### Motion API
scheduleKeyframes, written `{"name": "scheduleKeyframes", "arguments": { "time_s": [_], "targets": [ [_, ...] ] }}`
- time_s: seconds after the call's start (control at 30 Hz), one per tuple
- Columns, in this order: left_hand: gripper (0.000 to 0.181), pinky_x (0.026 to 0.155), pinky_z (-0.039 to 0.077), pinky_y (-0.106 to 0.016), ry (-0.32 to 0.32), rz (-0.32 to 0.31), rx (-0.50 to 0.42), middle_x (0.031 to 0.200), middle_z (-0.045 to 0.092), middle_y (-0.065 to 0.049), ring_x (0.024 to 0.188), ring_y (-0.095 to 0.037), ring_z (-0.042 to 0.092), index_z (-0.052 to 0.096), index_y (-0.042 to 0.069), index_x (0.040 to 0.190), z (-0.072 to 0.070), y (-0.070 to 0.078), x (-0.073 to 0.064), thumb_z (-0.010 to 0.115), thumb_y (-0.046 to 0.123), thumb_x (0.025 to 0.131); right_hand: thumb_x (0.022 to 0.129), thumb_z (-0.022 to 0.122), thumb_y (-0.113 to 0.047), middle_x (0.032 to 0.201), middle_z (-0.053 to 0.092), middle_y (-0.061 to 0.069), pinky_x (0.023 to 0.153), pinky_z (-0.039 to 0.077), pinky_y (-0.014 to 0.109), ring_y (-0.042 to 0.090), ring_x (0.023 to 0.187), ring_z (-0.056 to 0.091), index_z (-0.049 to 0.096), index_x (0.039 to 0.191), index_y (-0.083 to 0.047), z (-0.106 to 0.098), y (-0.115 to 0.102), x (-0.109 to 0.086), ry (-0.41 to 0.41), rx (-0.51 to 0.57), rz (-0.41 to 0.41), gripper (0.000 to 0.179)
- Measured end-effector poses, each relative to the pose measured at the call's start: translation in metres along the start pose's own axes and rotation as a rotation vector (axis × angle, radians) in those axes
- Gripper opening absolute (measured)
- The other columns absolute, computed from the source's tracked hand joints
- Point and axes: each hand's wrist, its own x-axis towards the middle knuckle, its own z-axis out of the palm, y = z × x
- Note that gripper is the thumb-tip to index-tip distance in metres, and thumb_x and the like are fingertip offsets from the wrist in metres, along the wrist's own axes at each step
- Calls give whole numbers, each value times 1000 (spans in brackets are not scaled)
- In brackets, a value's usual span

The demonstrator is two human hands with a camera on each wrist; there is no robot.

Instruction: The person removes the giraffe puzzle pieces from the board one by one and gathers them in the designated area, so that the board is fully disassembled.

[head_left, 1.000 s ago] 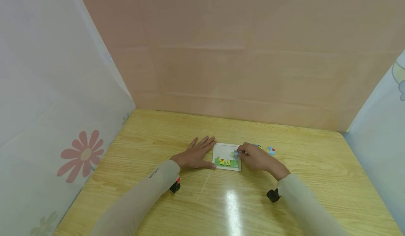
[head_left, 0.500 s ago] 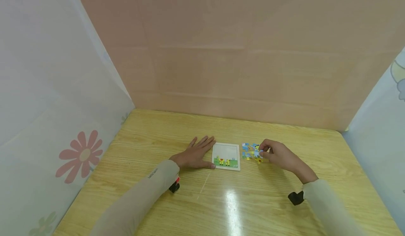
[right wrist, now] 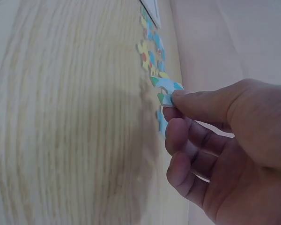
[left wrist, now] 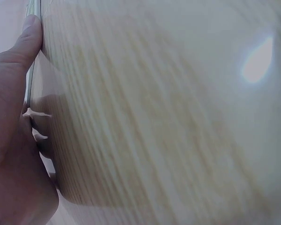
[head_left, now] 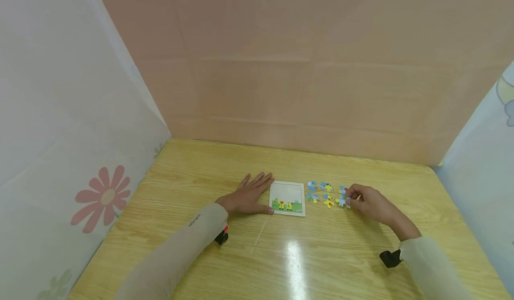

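A white-rimmed puzzle tray (head_left: 288,191) lies on the table in the head view, with green and yellow pieces along its near side. My left hand (head_left: 249,197) rests spread beside it, thumb at its near left corner. Between thumb and index finger, my right hand (head_left: 371,204) pinches a light-blue and green puzzle piece (right wrist: 165,87) just above the table. Several loose pieces lie between the tray and this hand, among them a yellow puzzle piece (head_left: 329,201) and a blue one (head_left: 312,186). Another blue piece (right wrist: 160,121) shows partly behind the fingers in the right wrist view.
The wood-grain table (head_left: 257,255) reaches back to a plain brown wall covering (head_left: 305,90). A pale flowered panel (head_left: 100,157) borders the left side, and another panel (head_left: 482,175) the right.
My right hand has let go of a piece in the tray's near right part, then moved right to the loose pieces, where it now pinches one. The left hand has stayed put.
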Motion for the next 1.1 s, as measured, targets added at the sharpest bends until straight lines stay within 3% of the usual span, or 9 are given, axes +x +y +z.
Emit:
{"name": "scheduleKeyframes", "arguments": {
  "time_s": [0.33,0.8,1.1],
  "targets": [
    [105,135,-10,-61,2,0,20,183,1,-3,171,-27,-4,8,15,174,-2,3,-2,64,63,100,104,65,-8,101,70,5,68,49,23,6,82,56,69,111,-6,7,12,1,28,-82,3,9],
    [109,136,-10,-60,6,-11,31,183,-3,3,171,-21,-8,4,21,174,2,-3,2,62,71,97,100,70,-9,98,72,6,71,48,25,14,88,61,70,101,-6,10,12,5,91,-156,27,3],
    [105,136,-6,-63,9,-3,22,183,1,0,171,-25,-3,8,18,174,-1,1,-3,63,67,99,104,67,-12,101,72,8,70,50,30,14,86,62,72,103,-6,21,-17,15,90,-169,-26,8]
  ]
}}
